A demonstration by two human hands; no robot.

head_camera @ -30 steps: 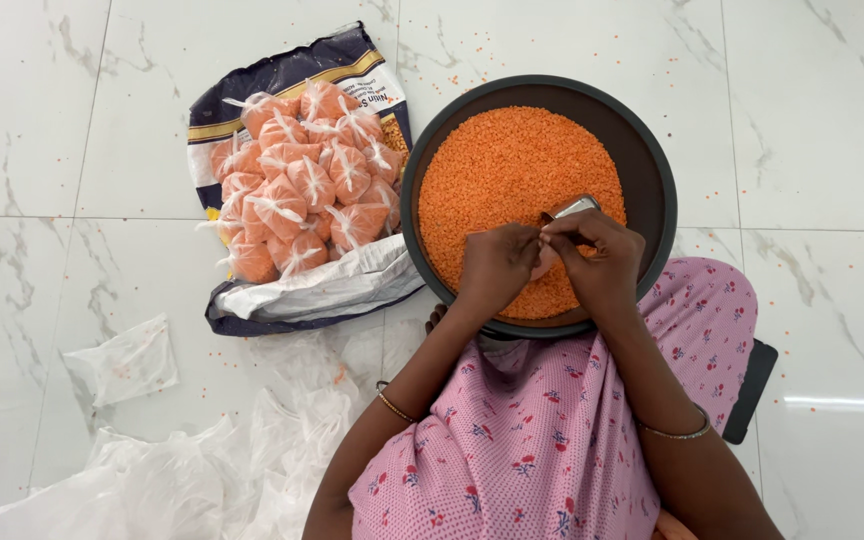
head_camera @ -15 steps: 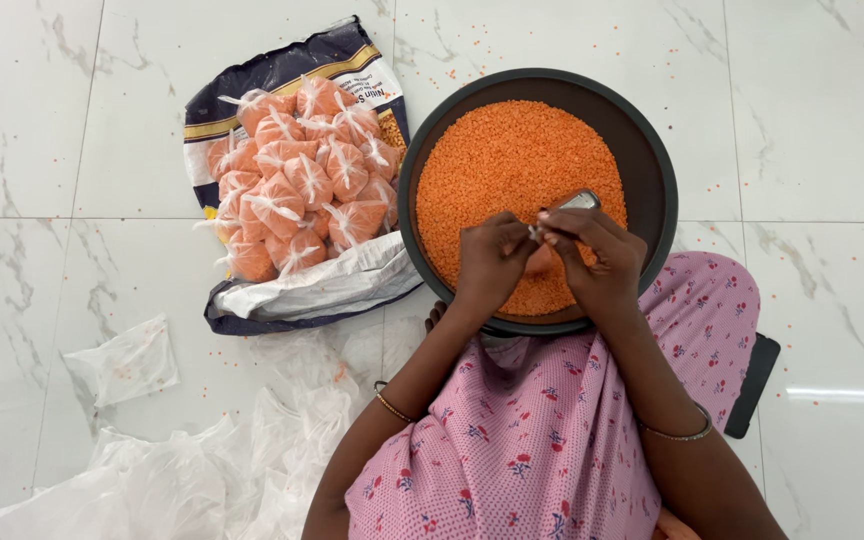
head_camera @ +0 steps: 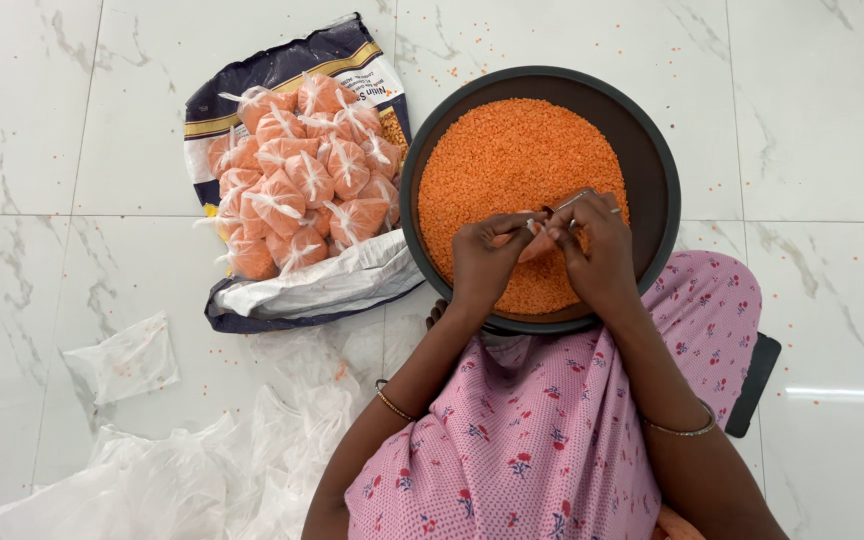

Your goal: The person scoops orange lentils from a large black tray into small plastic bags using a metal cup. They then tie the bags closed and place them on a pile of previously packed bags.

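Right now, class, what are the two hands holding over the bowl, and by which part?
Both hands, left hand and right hand, pinch a small clear packet of lentils by its top, its neck between the fingers.

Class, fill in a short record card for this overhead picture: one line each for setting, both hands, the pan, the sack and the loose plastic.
setting: white marble-tile floor, seen from above
left hand: over the pan, pinching the neck of a small clear pouch of red lentils
right hand: meets the left hand at the same pouch
pan: round, dark, holding loose red lentils
sack: open, beside the pan, piled with tied lentil pouches
loose plastic: empty clear bags on the floor
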